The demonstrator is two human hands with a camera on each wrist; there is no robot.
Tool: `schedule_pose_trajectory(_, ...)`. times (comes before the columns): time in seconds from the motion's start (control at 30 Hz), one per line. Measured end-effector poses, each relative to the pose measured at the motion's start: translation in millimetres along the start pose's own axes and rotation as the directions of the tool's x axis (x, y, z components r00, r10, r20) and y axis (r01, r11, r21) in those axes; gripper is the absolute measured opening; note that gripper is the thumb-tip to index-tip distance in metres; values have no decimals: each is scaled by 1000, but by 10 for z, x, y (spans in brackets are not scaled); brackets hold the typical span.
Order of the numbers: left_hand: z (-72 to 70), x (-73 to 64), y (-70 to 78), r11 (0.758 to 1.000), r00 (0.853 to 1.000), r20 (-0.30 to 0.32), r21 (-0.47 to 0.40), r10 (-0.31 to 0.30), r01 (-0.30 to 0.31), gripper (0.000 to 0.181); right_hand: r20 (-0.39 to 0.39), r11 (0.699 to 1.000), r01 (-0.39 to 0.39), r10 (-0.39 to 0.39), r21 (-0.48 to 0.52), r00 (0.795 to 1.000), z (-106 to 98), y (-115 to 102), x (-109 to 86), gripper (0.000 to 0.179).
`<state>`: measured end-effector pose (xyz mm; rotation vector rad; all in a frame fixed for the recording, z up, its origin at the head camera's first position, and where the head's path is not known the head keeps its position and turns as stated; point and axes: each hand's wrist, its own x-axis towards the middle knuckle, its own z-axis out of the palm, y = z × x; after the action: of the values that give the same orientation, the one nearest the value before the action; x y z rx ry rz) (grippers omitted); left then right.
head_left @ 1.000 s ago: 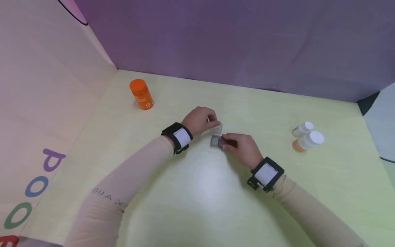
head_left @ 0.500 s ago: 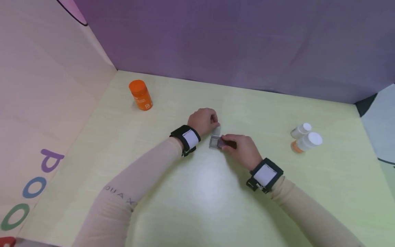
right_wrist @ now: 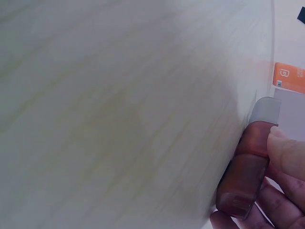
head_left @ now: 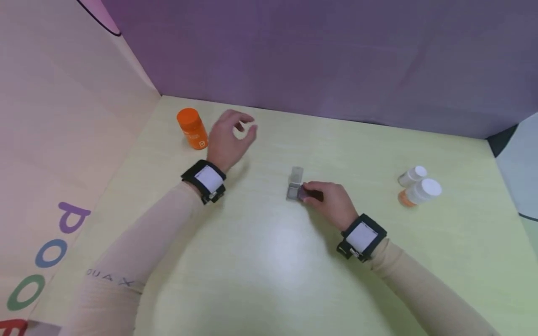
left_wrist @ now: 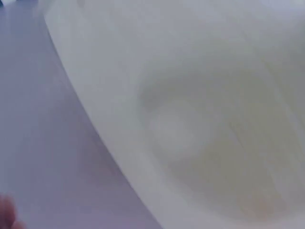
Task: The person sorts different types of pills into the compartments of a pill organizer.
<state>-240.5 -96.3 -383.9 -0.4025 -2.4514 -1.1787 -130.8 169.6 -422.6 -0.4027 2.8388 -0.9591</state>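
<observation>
A small pill organizer stands on the table, its far clear lid raised; in the right wrist view its body looks dark reddish and translucent. My right hand grips its right end between thumb and fingers, hiding part of it. Raised above the table, my left hand has its thumb and fingers apart, loosely curved, and holds nothing. Just left of that hand is an orange bottle with an orange cap. The left wrist view is blurred, with only fingertips at its corner.
Two white-capped bottles stand to the right: a small white one and a larger one with an orange lower part. A purple backdrop rises behind the table, and a pale lettered panel borders its left.
My left hand has let go of the raised lid and moved up and left, close to the orange bottle. The right hand still holds the pill organizer in the same place.
</observation>
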Motion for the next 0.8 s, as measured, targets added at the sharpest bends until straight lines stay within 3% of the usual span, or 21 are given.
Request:
schedule_pose_trajectory(0.07, -212, 67, -195, 999, 987, -160, 11, 34, -32, 30, -6, 1000, 1, -1, -6, 1000, 14, -3, 10, 37)
schedule_pose_trajectory(0.13, -427, 136, -404, 998, 950, -303, 12, 69, -68, 38, -11, 1000, -1, 1, -7, 1000, 35, -2, 26, 37)
schedule_pose_trajectory(0.2, -634, 167, -549, 999, 923, -384, -23, 20, -31, 52, -13, 1000, -1, 1, -6, 1000, 57, -6, 44, 37)
schedule_pose_trajectory(0.27, -784, 159, -731, 994, 910, -406, -102, -85, 47, 69, -15, 1000, 1, -2, -6, 1000, 73, -13, 58, 36)
schedule_pose_trajectory(0.33, -887, 109, -911, 963, 904, -352, -203, -242, 179, 89, -17, 1000, 2, -2, -1, 1000, 88, -22, 69, 36)
schedule_pose_trajectory(0.37, -925, 80, -996, 928, 891, -298, -255, -344, 272, 97, -18, 1000, 4, -4, 1, 1000, 95, -29, 74, 36)
schedule_pose_trajectory(0.47, -994, 15, -1276, 803, 825, -91, -312, -557, 508, 110, -21, 1000, 10, -10, 0, 1000, 114, -40, 90, 36)
schedule_pose_trajectory(0.53, -1019, -7, -1376, 739, 780, 53, -283, -624, 611, 115, -18, 1000, 9, -10, -3, 1000, 126, -43, 104, 37)
schedule_pose_trajectory(0.57, -1022, -10, -1403, 720, 759, 118, -253, -640, 646, 116, -15, 1000, 6, -6, -3, 1000, 129, -44, 109, 36)
schedule_pose_trajectory(0.67, -988, 3, -1428, 713, 734, 252, -187, -630, 676, 124, -10, 1000, -13, 12, -4, 1000, 129, -49, 115, 37)
schedule_pose_trajectory(0.8, -918, 37, -1392, 722, 737, 312, -187, -600, 666, 129, -8, 1000, -17, 17, -3, 1000, 125, -52, 120, 37)
